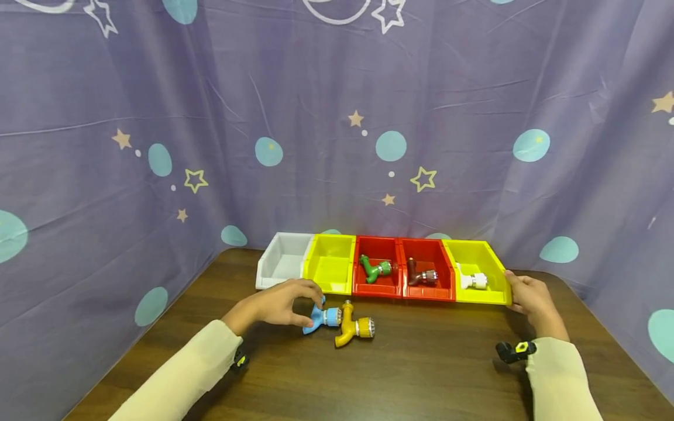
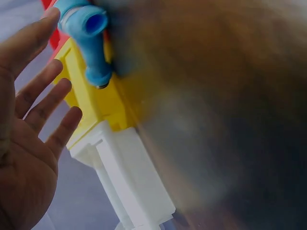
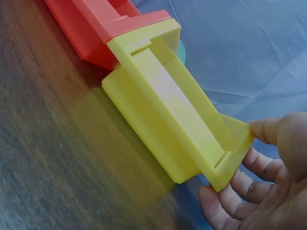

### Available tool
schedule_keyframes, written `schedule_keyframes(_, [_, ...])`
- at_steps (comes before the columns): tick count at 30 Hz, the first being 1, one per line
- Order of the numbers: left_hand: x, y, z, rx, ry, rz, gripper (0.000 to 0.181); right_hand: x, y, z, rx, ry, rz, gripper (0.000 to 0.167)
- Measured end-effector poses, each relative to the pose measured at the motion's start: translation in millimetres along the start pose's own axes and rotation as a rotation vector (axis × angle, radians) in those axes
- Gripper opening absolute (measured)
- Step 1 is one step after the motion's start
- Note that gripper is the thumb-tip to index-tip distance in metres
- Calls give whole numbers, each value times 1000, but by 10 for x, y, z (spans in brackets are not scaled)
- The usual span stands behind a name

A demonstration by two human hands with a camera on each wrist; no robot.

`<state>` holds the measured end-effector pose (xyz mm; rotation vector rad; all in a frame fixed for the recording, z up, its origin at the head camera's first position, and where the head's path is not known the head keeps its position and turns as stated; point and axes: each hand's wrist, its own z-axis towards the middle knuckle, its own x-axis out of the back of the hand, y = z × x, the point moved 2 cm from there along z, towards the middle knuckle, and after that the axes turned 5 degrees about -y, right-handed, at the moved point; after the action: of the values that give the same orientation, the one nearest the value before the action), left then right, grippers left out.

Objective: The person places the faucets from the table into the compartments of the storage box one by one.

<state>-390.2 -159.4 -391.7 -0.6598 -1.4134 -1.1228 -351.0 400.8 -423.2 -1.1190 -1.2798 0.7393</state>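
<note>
Found at left hand (image 1: 281, 301): thumb and fingers apart about blue tap (image 1: 319, 316), at 4 o'clock; firm contact not discernible. Judged best to close thumb and fingertips squarely on the blue body, avoiding yellow tap (image 1: 346, 332), just beside it at between 3 and 4 o'clock on table (image 1: 432, 368). Noted farther out, at right hand (image 1: 532, 298): pinched on outer edge of end yellow bin (image 1: 483, 296), at 10 o'clock. Recommended: light, steady pressure there, without tilting.
</note>
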Motion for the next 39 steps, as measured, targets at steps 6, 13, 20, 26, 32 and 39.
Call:
schedule_keyframes(6, [-61,51,-56,17,-131,97,33,-16,9,3,-9,7,3,74])
schedule_keyframes(13, [-73,126,-49,-18,-204,242,39,-17,3,4,-4,7,15,75])
schedule_keyframes(20, [-68,207,-4,19,-278,341,39,-20,20,16,1,2,20,74])
schedule_keyframes(26, [-92,246,26,19,-314,406,34,-31,39,20,14,-2,15,74])
schedule_keyframes(32, [-82,302,-2,13,-330,475,34,-55,65,16,4,-1,10,73])
schedule_keyframes(39, [41,409,51,-28,-261,519,31,-36,37,3,21,8,11,73])
